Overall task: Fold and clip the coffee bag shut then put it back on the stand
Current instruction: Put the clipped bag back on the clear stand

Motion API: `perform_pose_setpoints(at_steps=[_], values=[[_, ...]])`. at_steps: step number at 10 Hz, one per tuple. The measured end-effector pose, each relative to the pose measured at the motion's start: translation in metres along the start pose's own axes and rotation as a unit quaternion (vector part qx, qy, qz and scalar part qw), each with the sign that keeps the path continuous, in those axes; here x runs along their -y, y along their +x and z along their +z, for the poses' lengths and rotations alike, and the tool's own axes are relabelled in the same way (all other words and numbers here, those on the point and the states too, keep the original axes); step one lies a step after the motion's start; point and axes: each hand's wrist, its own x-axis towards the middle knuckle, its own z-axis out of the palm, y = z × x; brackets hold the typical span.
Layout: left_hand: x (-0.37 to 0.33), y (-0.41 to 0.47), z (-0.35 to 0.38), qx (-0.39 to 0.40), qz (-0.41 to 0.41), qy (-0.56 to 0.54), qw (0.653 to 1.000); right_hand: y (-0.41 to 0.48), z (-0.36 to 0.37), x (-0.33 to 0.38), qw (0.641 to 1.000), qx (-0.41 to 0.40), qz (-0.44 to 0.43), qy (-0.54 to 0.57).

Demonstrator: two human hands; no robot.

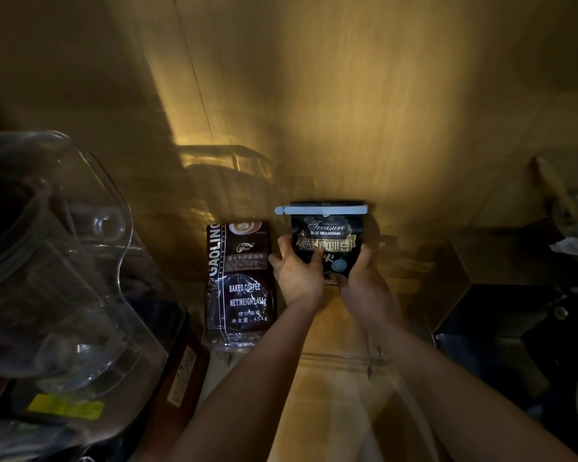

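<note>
both hands (331,278) gripping clipped coffee bag (327,240)

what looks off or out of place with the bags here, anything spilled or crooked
Nothing stands out. The Blue Mountain coffee bag is upright in both hands, left hand and right hand, with the pale blue clip level across its folded top. The Gaoling bag beside it stands straight, and no spill is visible, though the light is dim.

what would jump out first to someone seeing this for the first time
Dead centre, both hands, left hand and right hand, hold a black Blue Mountain coffee bag against the wooden wall, a pale blue clip across its folded top. Beside it stands a taller Gaoling bag; a clear plastic jug looms far left.
</note>
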Motion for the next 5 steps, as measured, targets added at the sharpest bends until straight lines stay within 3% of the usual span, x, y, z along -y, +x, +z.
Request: perform_pose_setpoints(at_steps=[1, 3, 5], values=[[-0.002, -0.003, -0.002, 0.005, -0.004, 0.013, 1.000, -0.004, -0.001, 0.001, 1.000, 0.005, 0.009, -0.012], [-0.013, -0.017, -0.018, -0.039, 0.088, 0.063, 0.993, 0.003, -0.019, 0.012, 0.994, 0.005, 0.112, -0.011], [-0.044, -0.007, -0.054, -0.047, 0.228, 0.156, 0.960, 0.011, -0.063, 0.038, 0.999, -0.013, 0.026, 0.029]])
